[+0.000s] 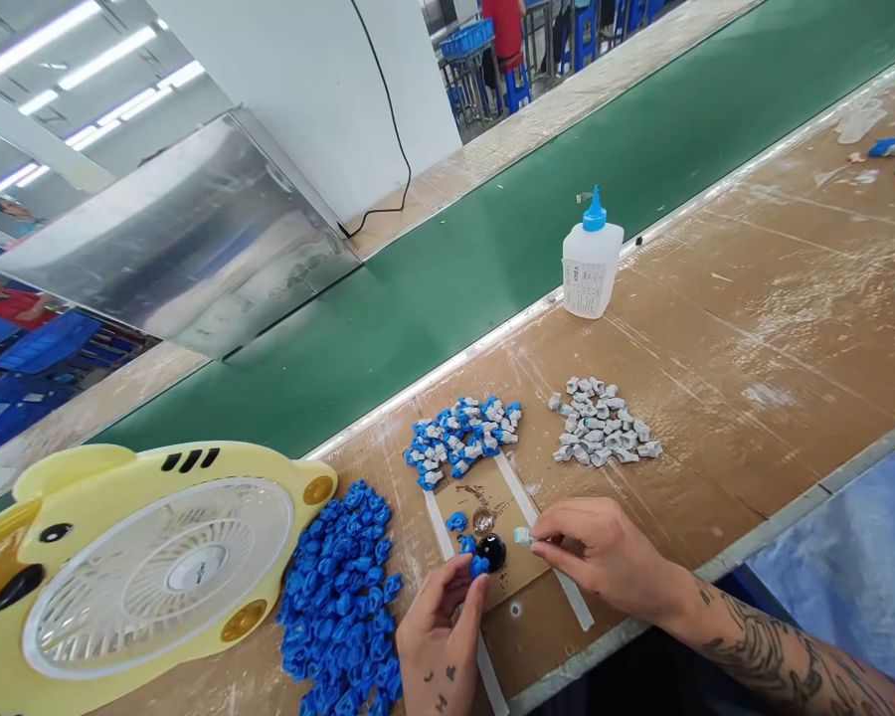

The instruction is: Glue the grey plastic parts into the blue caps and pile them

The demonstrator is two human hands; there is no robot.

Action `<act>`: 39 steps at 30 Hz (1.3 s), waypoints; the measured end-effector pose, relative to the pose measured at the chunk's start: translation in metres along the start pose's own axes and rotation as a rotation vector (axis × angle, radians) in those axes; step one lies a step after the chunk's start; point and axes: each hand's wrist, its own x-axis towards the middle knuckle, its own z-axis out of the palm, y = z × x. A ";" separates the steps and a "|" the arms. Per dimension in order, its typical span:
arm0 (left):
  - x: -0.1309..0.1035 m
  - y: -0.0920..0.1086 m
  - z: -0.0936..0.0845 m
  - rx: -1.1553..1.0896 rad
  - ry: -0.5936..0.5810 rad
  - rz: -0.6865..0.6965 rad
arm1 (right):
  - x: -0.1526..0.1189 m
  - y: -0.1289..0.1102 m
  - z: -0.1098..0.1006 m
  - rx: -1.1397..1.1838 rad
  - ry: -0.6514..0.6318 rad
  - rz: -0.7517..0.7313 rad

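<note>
My left hand (442,636) pinches a small blue piece (478,566) at the near edge of a round black dish (491,551). Between the thumb and finger of my right hand (604,557) is a small grey piece (523,535), just right of the dish. Two loose blue pieces lie near the dish, one beside a small clear round spot (483,520) on a taped-down cardboard sheet (522,572). Beyond the sheet is a pile of joined blue-and-grey pieces (462,438). Grey pieces (604,423) are heaped to the right, and blue pieces (343,597) to the left.
A yellow animal-shaped fan (156,577) takes up the left side. A white bottle with a blue nozzle (591,264) stands near the green belt (447,288) behind the table (776,328). Farther back are a metal panel (194,229), blue stools and people.
</note>
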 end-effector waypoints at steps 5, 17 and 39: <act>-0.001 0.007 0.006 -0.310 0.083 -0.118 | 0.001 -0.011 0.019 0.211 0.033 0.177; -0.006 0.017 0.017 -0.483 -0.053 -0.218 | 0.007 -0.025 0.027 -0.029 0.025 -0.306; 0.111 0.047 -0.005 0.127 0.050 0.281 | 0.047 0.008 -0.044 -0.809 -0.178 -0.189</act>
